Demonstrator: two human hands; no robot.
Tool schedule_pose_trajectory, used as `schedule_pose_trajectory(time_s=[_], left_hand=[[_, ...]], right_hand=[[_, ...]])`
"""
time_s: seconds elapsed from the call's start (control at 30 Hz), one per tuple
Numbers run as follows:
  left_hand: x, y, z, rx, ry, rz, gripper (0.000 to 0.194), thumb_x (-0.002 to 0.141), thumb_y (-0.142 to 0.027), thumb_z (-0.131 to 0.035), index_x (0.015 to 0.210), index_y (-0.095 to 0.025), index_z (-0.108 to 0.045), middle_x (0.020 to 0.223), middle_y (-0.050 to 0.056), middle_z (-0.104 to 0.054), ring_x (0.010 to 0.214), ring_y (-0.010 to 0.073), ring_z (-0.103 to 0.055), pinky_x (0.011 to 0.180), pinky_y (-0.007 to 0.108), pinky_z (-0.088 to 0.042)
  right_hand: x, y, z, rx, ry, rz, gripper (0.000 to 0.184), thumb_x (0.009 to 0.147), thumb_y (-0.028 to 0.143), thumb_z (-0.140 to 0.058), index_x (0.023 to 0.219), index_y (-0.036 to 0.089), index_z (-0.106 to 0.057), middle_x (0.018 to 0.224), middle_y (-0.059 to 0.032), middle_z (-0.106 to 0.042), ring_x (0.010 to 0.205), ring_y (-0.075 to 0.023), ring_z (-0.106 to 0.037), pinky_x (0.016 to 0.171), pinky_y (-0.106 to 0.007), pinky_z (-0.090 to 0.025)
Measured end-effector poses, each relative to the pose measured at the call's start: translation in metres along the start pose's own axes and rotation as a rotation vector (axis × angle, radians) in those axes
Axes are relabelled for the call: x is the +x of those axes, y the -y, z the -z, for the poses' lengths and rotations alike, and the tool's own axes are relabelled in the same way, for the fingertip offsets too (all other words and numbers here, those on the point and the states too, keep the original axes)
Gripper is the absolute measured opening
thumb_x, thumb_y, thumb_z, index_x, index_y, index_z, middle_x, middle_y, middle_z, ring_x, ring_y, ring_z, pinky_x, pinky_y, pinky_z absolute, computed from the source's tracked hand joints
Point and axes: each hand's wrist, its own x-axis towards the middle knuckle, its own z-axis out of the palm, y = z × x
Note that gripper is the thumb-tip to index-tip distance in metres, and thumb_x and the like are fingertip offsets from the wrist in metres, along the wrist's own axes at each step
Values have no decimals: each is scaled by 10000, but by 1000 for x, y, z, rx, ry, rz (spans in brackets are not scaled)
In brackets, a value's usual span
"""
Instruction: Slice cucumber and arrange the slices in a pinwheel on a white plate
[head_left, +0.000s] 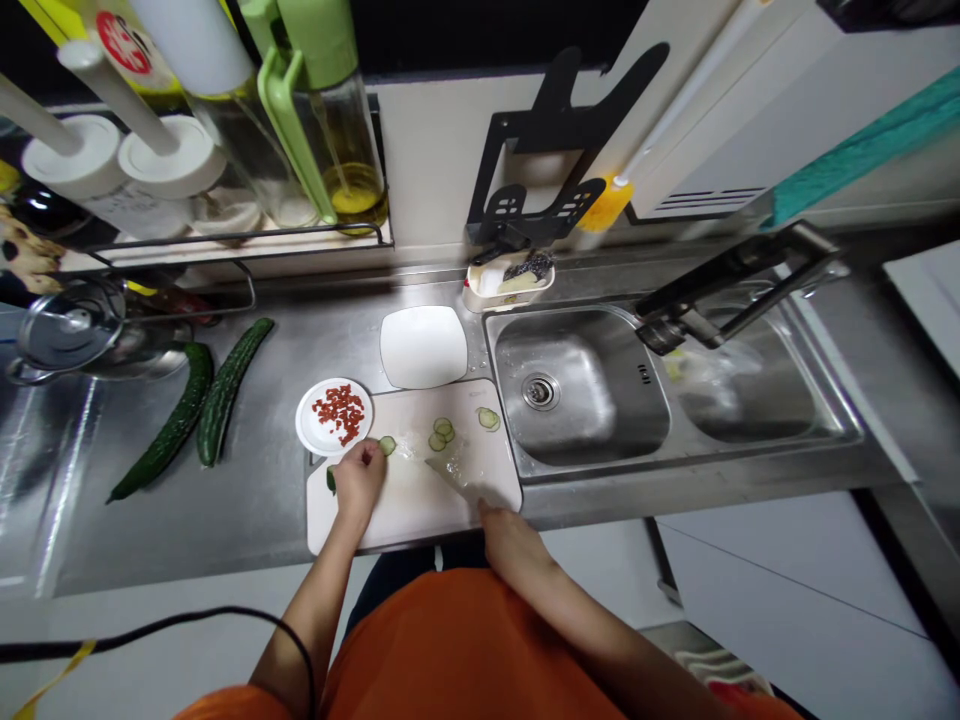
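My left hand [359,474] is closed over a cucumber [331,481] on the white cutting board [405,520]. Most of that cucumber is hidden; a dark green end shows left of the hand. A pale round slice [387,445] lies by my fingertips. In my right hand [511,535], at the board's front right, is a kitchen knife [451,474] whose blade points left and away from me, low over the board. Beyond the blade are several cucumber slices [441,434], with a small stack of slices [488,419] near the right edge.
A small plate of chopped red bits [305,420] overlaps the board's back left corner. Behind the board stands a white dish [424,346]. Two whole cucumbers [225,395] lie left. A double sink [585,465] with a dark faucet [720,285] adjoins on the right.
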Motion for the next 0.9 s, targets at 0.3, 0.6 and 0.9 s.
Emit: schedule_pose_trajectory(time_s=[0.3, 0.6, 0.9], left_hand=[[-2, 5, -3, 112, -41, -115, 184, 818, -273, -504, 883, -201, -660, 786, 26, -659, 696, 146, -584, 688, 245, -404], [8, -32, -21, -41, 272, -415, 180, 807, -236, -574, 972, -196, -634, 820, 22, -604, 691, 126, -533, 707, 239, -429], [19, -57, -45, 71, 481, -425, 185, 742, -121, -582, 906, -192, -631, 836, 19, -543, 743, 130, -519, 718, 245, -408]], right_hand=[[3, -3, -4, -3, -18, 17, 534, 763, -62, -309, 1220, 107, -528, 1023, -156, -680, 965, -254, -645, 714, -294, -457], [2, -3, -4, -27, -51, 22, 489, 774, -48, -321, 1174, 117, -548, 1002, -144, -688, 946, -257, -654, 692, -289, -476], [2, -3, -5, -17, -52, 2, 470, 801, -28, -307, 1176, 126, -544, 1004, -143, -689, 934, -269, -660, 676, -306, -497]])
